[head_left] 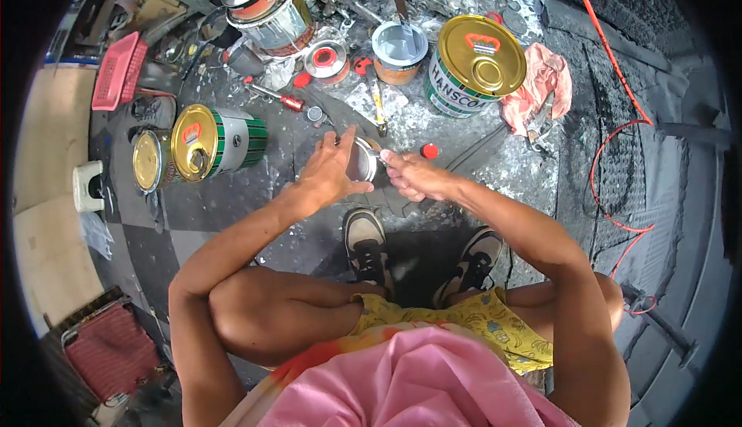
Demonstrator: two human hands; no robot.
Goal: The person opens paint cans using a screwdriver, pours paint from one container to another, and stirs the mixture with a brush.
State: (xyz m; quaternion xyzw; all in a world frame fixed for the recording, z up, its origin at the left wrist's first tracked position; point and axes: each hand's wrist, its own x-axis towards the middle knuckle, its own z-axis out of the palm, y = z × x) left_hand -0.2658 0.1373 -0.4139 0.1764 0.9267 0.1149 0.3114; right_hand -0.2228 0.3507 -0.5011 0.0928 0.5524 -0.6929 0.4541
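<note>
A small round metal can (363, 158) with a silvery rim stands on the floor in front of my shoes. My left hand (328, 170) curves around its left side, fingers bent and thumb toward me. On the can's right, my right hand (417, 175) is closed in a fist with the thumb on top. A short metallic piece shows between that thumb and the can's rim; the rest is hidden in my fist. Just beyond my right hand lies a red cap (430, 151). A yellow-handled brush or scraper (379, 108) lies past the can.
A large gold-lidded can (481, 60) stands at the far right, beside a pink rag (541, 87). An open tub (399, 50) of grey liquid is nearby. Gold-lidded cans (241, 142) lie left, near a pink basket (117, 71). An orange hose (607, 48) runs along the right.
</note>
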